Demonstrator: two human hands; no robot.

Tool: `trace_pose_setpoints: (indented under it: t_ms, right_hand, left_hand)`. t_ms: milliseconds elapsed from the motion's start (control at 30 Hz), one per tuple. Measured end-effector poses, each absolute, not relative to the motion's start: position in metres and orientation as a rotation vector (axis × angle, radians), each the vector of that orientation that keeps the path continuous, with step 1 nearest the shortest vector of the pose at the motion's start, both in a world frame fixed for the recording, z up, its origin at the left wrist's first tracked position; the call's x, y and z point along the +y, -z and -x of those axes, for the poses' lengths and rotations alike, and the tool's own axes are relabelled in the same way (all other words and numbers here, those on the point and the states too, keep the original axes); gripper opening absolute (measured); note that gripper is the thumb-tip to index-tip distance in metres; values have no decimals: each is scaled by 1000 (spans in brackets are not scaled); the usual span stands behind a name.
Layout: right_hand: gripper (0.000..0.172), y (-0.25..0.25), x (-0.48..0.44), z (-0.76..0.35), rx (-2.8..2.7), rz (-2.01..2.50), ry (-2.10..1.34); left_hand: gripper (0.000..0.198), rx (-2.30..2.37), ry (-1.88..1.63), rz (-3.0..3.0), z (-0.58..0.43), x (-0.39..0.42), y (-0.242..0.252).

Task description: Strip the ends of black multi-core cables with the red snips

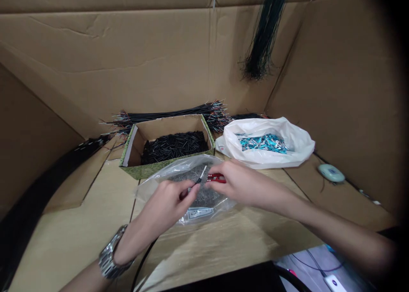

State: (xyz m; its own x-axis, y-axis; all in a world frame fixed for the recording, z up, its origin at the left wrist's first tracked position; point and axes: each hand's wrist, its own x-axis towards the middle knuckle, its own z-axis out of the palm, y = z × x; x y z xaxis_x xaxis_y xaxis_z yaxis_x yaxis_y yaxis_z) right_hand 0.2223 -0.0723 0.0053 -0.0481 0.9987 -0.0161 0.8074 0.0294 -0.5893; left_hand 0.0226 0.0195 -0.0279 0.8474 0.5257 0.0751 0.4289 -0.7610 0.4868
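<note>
- Left hand (169, 203) comes in from the near-left edge of the table (73, 236), forearm angled up and to the right, palm turned inward, watch (111, 254) on the wrist.
- Its thumb and fingers are pinched on a thin wire (202, 174). The silvery tip sticks up and to the right, toward the other hand.
- A black cable (143, 258) runs from under this hand down to the near edge. Can't tell if it is the same wire.
- Right hand (239, 183) comes in from the near-right corner, forearm long and low across the table, knuckles up.
- Its fingers are curled closed around a red-handled tool (217, 178). The red handles poke out to the left, just beside the wire tip. The tool's head is too small to make out.
- Both hands meet above a clear bag (191, 194) of small grey metal bits, lying mid-table.
- A green patterned box (150, 169) full of short black tubes sits just behind the clear bag, touching it.
- A white bag (294, 145) holding shiny blue pieces sits right of the box, near the far-right corner.
- A bundle of wires (179, 113) lies along the far edge, behind the box.
- A dark wire bunch (265, 32) hangs down over the back cardboard wall.
- A small pale green device (331, 173) sits at the right edge, well apart from the hands.
</note>
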Motion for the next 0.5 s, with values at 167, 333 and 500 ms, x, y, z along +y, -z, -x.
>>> trace_pose_setpoints:
  t_ms: [167, 333, 500]
  right_hand:
    - [25, 6, -73, -217, -1949, 1795, -522]
    - [21, 11, -69, -218, -1942, 1758, -545]
    - [20, 8, -70, -226, -1898, 1730, -646]
  left_hand:
    - [42, 716, -271, -2588, -24, 20, 34]
    - [41, 724, -273, -2628, -24, 22, 39]
    - [36, 733, -298, -2672, -24, 20, 38]
